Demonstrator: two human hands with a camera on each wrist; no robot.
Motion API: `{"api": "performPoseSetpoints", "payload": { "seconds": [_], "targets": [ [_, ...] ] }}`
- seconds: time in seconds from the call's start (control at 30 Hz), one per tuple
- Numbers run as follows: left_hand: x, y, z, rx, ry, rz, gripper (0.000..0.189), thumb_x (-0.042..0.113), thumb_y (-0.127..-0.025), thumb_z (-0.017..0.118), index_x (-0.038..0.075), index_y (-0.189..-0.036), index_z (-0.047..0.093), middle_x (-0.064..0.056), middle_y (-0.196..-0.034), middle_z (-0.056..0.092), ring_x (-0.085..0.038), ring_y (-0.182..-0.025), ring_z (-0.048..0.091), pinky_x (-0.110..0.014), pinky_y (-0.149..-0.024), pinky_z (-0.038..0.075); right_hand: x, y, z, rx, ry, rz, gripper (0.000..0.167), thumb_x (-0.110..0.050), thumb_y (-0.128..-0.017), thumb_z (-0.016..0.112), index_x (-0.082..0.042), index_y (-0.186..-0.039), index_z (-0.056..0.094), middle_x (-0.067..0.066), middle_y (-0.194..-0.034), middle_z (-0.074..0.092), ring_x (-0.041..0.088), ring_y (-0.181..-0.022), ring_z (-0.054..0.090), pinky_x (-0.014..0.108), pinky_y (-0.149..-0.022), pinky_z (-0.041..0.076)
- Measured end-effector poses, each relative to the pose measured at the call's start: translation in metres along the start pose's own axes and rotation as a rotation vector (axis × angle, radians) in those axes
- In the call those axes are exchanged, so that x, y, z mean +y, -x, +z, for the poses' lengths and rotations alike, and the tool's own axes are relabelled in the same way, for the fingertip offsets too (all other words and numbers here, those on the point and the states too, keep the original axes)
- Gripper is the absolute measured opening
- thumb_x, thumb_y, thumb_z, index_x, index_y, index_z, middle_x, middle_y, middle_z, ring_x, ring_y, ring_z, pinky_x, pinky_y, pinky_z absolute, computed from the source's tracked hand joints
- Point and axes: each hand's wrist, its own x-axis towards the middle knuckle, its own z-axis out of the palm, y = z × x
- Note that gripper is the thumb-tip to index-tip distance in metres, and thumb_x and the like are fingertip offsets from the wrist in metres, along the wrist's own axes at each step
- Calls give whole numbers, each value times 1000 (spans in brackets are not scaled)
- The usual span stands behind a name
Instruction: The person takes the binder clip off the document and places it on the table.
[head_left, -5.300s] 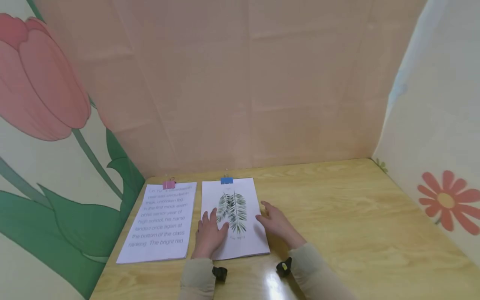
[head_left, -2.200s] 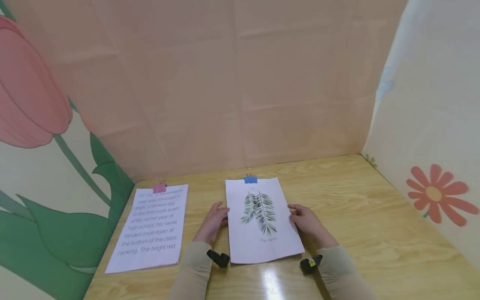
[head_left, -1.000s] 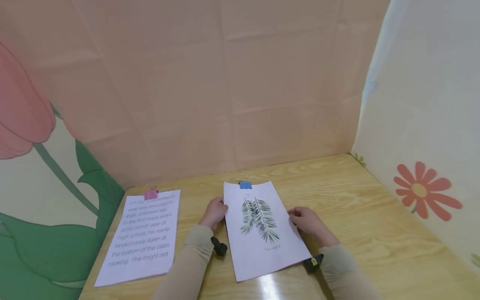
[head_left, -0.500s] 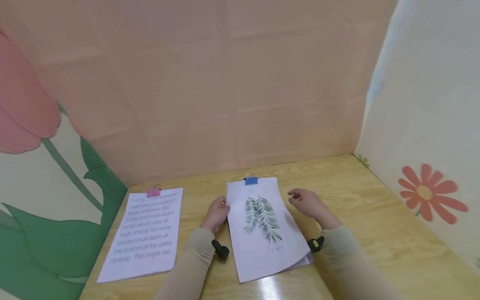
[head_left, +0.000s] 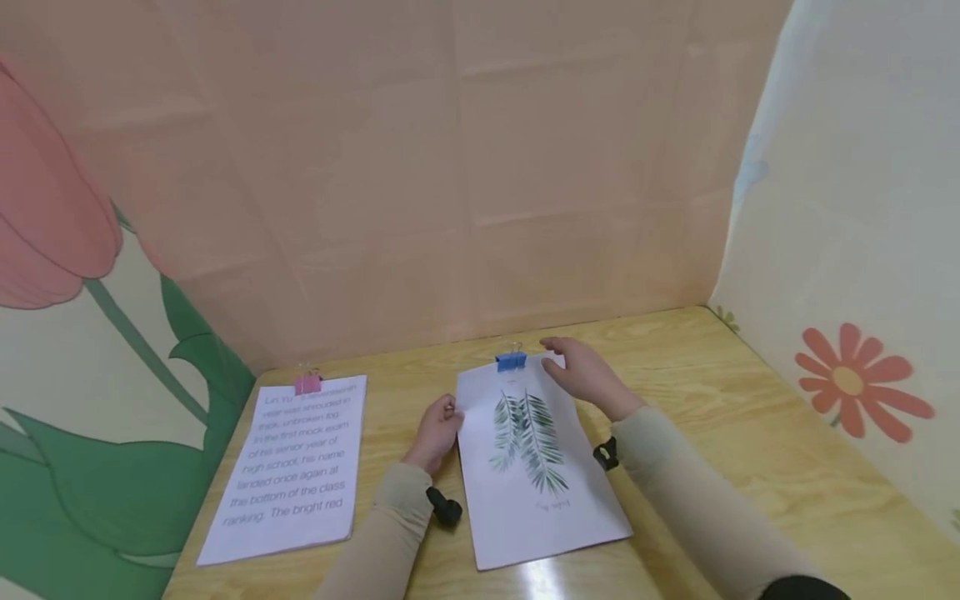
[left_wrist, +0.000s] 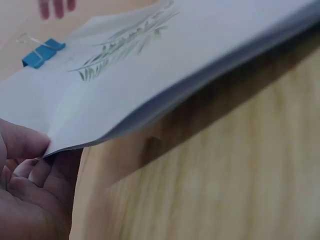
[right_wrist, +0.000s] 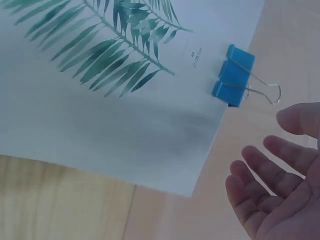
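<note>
A stack of white paper (head_left: 555, 533) with a printed green palm-leaf picture on top is raised off the wooden table, its side edge bowed in the left wrist view. My left hand (head_left: 435, 433) pinches its left edge between thumb and fingers. At the top edge sits a blue binder clip (right_wrist: 234, 75) with silver wire handles, clamped on the sheets. My right hand (right_wrist: 280, 192) hovers beside the clip near the top right corner, fingers loosely bent and holding nothing; a gap shows between thumb and wire handles.
Left of the raised stack, a second paper stack (head_left: 288, 467) with large printed text lies on the table (head_left: 720, 433), clamped by a pink binder clip (head_left: 307, 383). A pinkish cloth backdrop (head_left: 360, 167) rises behind the table. Painted walls with flowers stand at both sides.
My right hand has left the leaf-print stack's right edge and moved up toward the blue clip. My left hand keeps its pinch. Earlier, the stack shifted right, away from the text stack.
</note>
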Motion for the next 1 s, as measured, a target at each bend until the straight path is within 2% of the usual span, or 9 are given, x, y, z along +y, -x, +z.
{"api": "performPoseSetpoints", "payload": {
  "seconds": [0.13, 0.23, 0.4, 0.57, 0.67, 0.77, 0.9, 1.0],
  "targets": [
    [2, 5, 1, -9, 7, 22, 6, -3, -102, 50, 2, -99, 51, -5, -78, 55, -15, -66, 51, -27, -60, 42, -12, -10, -3, -1, -15, -37, 51, -16, -102, 61, 9, -145, 49, 29, -144, 53, 48, -130, 52, 60, -107, 41],
    [2, 7, 3, -20, 2, 35, 6, -2, -103, 49, 1, -100, 53, -8, -82, 61, -15, -68, 55, -27, -62, 44, -17, -17, -8, -42, -43, -60, 58, -19, -102, 63, 9, -149, 43, 30, -149, 48, 49, -133, 49, 61, -108, 39],
    [0, 8, 5, -32, -12, 46, 6, -3, -103, 50, 2, -100, 53, -8, -82, 62, -15, -67, 56, -26, -61, 44, -20, -25, -17, -195, -119, -98, 66, -23, -102, 62, 8, -154, 37, 29, -156, 41, 49, -142, 40, 61, -114, 32],
    [-2, 8, 4, -31, 13, 56, 7, -4, -102, 49, 1, -100, 53, -9, -84, 66, -15, -69, 58, -26, -62, 46, -20, -28, -24, -326, -276, -76, 59, -20, -104, 62, 7, -152, 41, 27, -153, 46, 46, -136, 48, 59, -110, 39],
    [-3, 7, 4, -29, 18, 54, 8, -4, -103, 49, 2, -100, 54, -10, -86, 67, -15, -71, 59, -26, -63, 47, -18, -30, -26, -343, -314, -64, 57, -19, -104, 62, 6, -151, 43, 27, -151, 47, 45, -134, 51, 58, -108, 42],
    [-4, 6, 4, -30, 3, 50, 8, -3, -103, 49, 3, -100, 53, -6, -82, 62, -15, -69, 56, -26, -62, 45, -14, -31, -26, -340, -305, -49, 59, -23, -103, 63, 3, -153, 43, 26, -154, 45, 46, -139, 45, 60, -111, 37],
    [-4, 7, 5, -42, -2, 60, 8, -3, -103, 51, 3, -97, 51, -2, -75, 51, -15, -64, 49, -25, -58, 39, -10, -33, -26, -376, -338, -37, 67, -26, -103, 63, -1, -158, 35, 25, -159, 38, 46, -147, 32, 62, -116, 28],
    [-4, 7, 6, -52, 3, 74, 8, -3, -102, 51, 2, -97, 50, -2, -76, 54, -14, -64, 50, -25, -58, 39, -7, -33, -27, -420, -401, -49, 68, -24, -104, 62, 0, -160, 30, 25, -160, 36, 45, -147, 33, 62, -116, 27]
  ]
}}
